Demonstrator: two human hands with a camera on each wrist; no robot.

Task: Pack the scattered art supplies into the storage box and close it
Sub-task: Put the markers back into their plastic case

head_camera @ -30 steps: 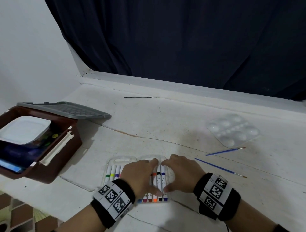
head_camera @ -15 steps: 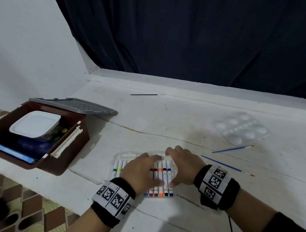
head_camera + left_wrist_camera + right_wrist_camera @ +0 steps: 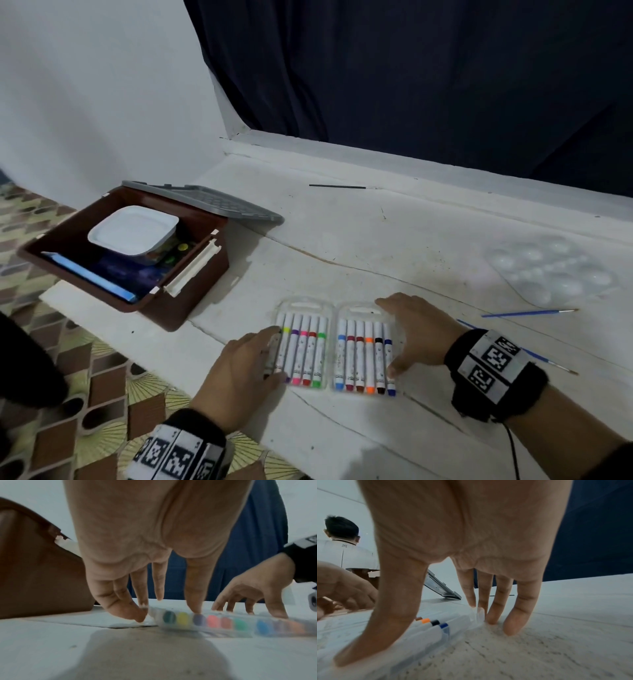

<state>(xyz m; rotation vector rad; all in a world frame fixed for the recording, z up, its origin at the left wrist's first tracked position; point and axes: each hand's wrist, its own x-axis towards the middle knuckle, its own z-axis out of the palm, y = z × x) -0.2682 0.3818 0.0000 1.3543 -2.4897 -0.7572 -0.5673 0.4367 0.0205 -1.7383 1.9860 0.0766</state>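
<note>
A clear marker case (image 3: 334, 346) lies open flat on the white table, with a row of coloured markers in each half. My left hand (image 3: 274, 356) is at its left edge; in the left wrist view curled fingertips (image 3: 139, 615) pinch that edge with the thumb on top of the markers. My right hand (image 3: 397, 337) spans the right half, straight fingers (image 3: 489, 616) at the far right corner and thumb on the near end. The brown storage box (image 3: 191, 274) stands open at the left, its grey lid (image 3: 212, 202) tilted back. A white tub (image 3: 133, 229) sits inside.
A clear paint palette (image 3: 555, 270) lies at the right. Two blue brushes (image 3: 527, 312) lie between it and my right wrist. A black brush (image 3: 342, 186) lies near the back ledge. The table's front edge runs just behind my left wrist. Another person (image 3: 342, 545) stands beyond the box.
Both hands slid apart from the middle of the marker case to its outer edges, uncovering the markers. The view shifted left and nearer.
</note>
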